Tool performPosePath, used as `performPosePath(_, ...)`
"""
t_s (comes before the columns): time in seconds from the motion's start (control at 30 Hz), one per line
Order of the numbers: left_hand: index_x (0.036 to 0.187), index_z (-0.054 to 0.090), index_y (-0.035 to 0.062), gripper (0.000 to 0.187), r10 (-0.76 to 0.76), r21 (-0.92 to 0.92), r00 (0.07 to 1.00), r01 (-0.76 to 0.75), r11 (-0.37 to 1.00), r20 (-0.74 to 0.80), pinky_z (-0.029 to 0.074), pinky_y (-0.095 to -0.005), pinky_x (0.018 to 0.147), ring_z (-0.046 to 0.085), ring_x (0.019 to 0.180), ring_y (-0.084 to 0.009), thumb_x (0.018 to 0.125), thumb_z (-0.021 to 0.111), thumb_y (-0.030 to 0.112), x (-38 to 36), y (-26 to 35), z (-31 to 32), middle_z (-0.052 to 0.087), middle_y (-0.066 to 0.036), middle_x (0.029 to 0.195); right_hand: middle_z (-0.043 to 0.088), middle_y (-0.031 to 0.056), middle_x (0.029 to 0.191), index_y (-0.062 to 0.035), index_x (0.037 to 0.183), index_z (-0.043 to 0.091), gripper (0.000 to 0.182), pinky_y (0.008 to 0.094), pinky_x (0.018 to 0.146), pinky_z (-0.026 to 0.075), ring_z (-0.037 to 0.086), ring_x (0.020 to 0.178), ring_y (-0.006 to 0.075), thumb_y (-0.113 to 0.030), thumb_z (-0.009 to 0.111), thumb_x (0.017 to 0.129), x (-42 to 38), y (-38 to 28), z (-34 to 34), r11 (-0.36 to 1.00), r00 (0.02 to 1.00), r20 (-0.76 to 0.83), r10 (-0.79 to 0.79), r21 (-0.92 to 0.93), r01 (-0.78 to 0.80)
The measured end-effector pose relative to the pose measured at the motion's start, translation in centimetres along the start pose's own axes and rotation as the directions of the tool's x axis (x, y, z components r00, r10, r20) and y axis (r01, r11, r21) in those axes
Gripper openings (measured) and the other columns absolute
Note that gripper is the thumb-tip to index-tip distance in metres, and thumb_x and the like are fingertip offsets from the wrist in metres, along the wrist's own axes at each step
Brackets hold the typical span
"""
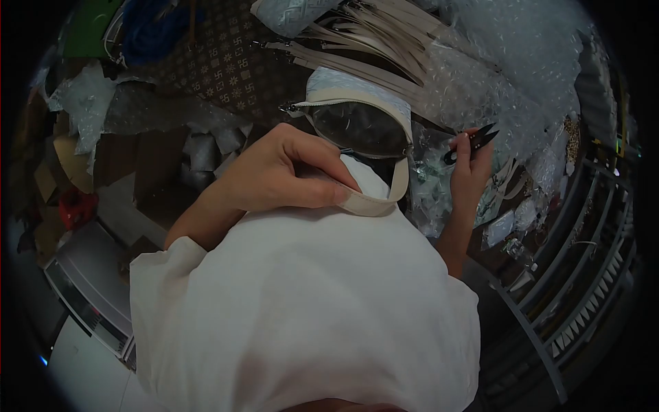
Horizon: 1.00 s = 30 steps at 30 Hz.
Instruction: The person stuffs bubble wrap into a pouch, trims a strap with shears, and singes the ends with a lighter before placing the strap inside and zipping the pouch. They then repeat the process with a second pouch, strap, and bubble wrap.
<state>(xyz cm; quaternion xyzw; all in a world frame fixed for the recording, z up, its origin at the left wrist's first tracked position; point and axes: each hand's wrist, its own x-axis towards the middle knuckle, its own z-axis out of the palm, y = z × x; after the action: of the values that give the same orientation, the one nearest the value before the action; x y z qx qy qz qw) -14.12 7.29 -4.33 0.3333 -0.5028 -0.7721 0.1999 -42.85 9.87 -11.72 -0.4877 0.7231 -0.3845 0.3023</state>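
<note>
My left hand [278, 175] pinches the end of a cream strap [374, 204] between thumb and fingers, just in front of my white shirt. The strap curves up to the right side of a small bag [405, 118] with cream trim and a pale quilted panel. Its zip is undone, and the dark lining [357, 127] shows. To the right of the bag, my right hand [470, 168] is closed around black thread snips [480, 137], whose pointed blades are apart and aim up and right. The palm side of the right hand is partly hidden.
Many cream straps [371, 44] lie in a heap beyond the bag. Clear plastic wrap [522, 41] spreads across the back right. Brown patterned cloth [226, 75] covers the back left, with cardboard boxes [130, 172] below it. A grey metal rack [570, 268] stands at right.
</note>
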Motion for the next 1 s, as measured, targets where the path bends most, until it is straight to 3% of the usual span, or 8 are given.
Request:
performPosePath(0.07, 0.083, 0.068, 0.0018, 0.015, -0.006, -0.001, 1.000, 0.006, 1.000, -0.015, 0.041, -0.0204, 0.060, 0.054, 0.066, -0.0077, 0.069, 0.065, 0.005, -0.1, 0.3, 0.2, 0.061, -0.003, 0.069, 0.056, 0.0064, 0.078, -0.0002, 0.095, 0.048, 0.014, 0.0266, 0.057, 0.044, 0.051, 0.068, 0.0100, -0.013, 0.047, 0.089, -1.1, -3.0, 0.3, 0.963, 0.985, -0.011, -0.173, 0.208, 0.171)
performPosePath(0.17, 0.082, 0.068, 0.0019, 0.014, -0.040, -0.046, 0.998, 0.038, 0.998, -0.052, 0.040, -0.0205, 0.059, 0.054, 0.065, -0.0072, 0.069, 0.065, 0.006, -0.2, 0.6, 0.3, 0.062, -0.003, 0.071, 0.055, 0.0087, 0.075, 0.0000, 0.095, 0.049, 0.015, 0.0289, 0.052, 0.043, 0.052, 0.064, 0.0133, -0.014, 0.050, 0.087, -3.0, -6.8, 0.3, 0.920, 0.962, 0.062, -0.266, 0.315, 0.234)
performPosePath(0.2, 0.082, 0.068, 0.0016, 0.014, -0.041, -0.038, 0.997, 0.039, 0.999, -0.068, 0.040, -0.0199, 0.058, 0.053, 0.065, -0.0069, 0.070, 0.065, 0.006, -0.1, 0.6, 0.3, 0.062, -0.003, 0.071, 0.055, 0.0087, 0.075, 0.0000, 0.095, 0.049, 0.015, 0.0289, 0.052, 0.043, 0.052, 0.064, 0.0133, -0.014, 0.050, 0.087, -3.2, -7.8, -0.1, 0.920, 0.962, 0.058, -0.265, 0.315, 0.234)
performPosePath(0.27, 0.083, 0.067, 0.0013, 0.014, -0.040, -0.029, 0.996, 0.038, 0.999, -0.081, 0.039, -0.0194, 0.058, 0.053, 0.064, -0.0065, 0.070, 0.065, 0.007, -0.1, 0.5, 0.6, 0.062, -0.002, 0.072, 0.051, 0.0091, 0.069, 0.0003, 0.101, 0.054, 0.025, 0.0293, 0.048, 0.040, 0.049, 0.058, 0.0155, -0.016, 0.057, 0.083, -3.3, -9.5, -0.8, 0.821, 0.784, 0.278, -0.555, 0.029, 0.570)
performPosePath(0.37, 0.085, 0.066, 0.0004, 0.017, -0.001, -0.124, 0.994, -0.013, 0.992, -0.112, 0.038, -0.0181, 0.056, 0.052, 0.063, -0.0053, 0.070, 0.066, 0.008, -0.1, 0.3, 1.0, 0.062, -0.002, 0.072, 0.046, 0.0077, 0.064, -0.0035, 0.105, 0.060, 0.036, 0.0289, 0.046, 0.038, 0.045, 0.054, 0.0176, -0.019, 0.066, 0.073, -3.3, -11.1, -1.1, 0.767, 0.710, 0.406, -0.575, -0.034, 0.641)
performPosePath(0.47, 0.087, 0.065, -0.0002, 0.019, 0.005, -0.082, 0.997, -0.011, 0.997, -0.072, 0.038, -0.0171, 0.055, 0.051, 0.062, -0.0040, 0.070, 0.067, 0.008, -0.2, 0.3, 0.8, 0.062, -0.001, 0.071, 0.045, 0.0046, 0.062, -0.0084, 0.105, 0.063, 0.044, 0.0273, 0.045, 0.036, 0.043, 0.053, 0.0166, -0.022, 0.070, 0.064, -3.7, -11.0, -0.9, 0.707, 0.672, 0.395, -0.626, -0.075, 0.703)
performPosePath(1.0, 0.081, 0.064, -0.0009, 0.014, 0.037, 0.021, 0.985, -0.034, 0.999, -0.168, 0.034, -0.0165, 0.051, 0.045, 0.058, -0.0007, 0.069, 0.067, 0.006, -0.5, 0.5, 1.3, 0.056, 0.003, 0.064, 0.043, 0.0016, 0.063, -0.0118, 0.096, 0.066, 0.035, 0.0250, 0.041, 0.034, 0.043, 0.051, 0.0150, -0.020, 0.072, 0.062, -4.3, -10.7, 0.0, 0.580, 0.599, 0.330, -0.729, -0.166, 0.798)
